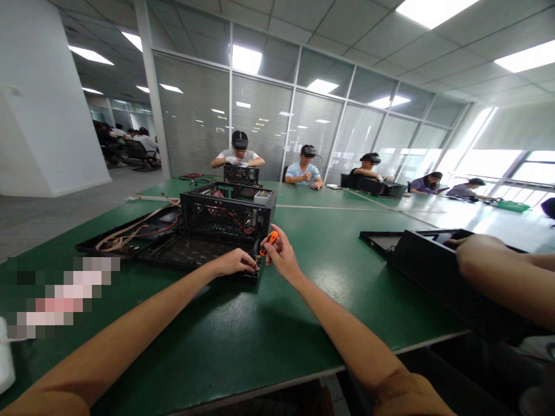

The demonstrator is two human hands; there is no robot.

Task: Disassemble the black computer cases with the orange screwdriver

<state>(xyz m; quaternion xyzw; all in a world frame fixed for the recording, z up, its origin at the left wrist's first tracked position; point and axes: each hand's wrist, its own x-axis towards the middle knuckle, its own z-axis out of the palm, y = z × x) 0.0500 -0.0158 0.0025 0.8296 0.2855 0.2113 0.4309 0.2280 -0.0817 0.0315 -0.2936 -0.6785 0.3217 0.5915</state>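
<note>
A black computer case (221,214) stands open on the green table, with wires and parts showing through its frame. Its dark front panel (186,249) lies flat on the near side. At that panel's right corner my left hand (234,263) has its fingers pinched together; whatever they hold is too small to make out. My right hand (281,254) is closed around an orange-and-black screwdriver (272,237), just right of my left hand and beside the case's near right corner. The screwdriver's tip is hard to see.
Left of the case lies a black side panel (125,234) with loose cables. At right, another person's arm (503,271) reaches over a second black case (429,271). Several people sit across the green table (312,323), some at cases. A white object (5,358) is at the left edge.
</note>
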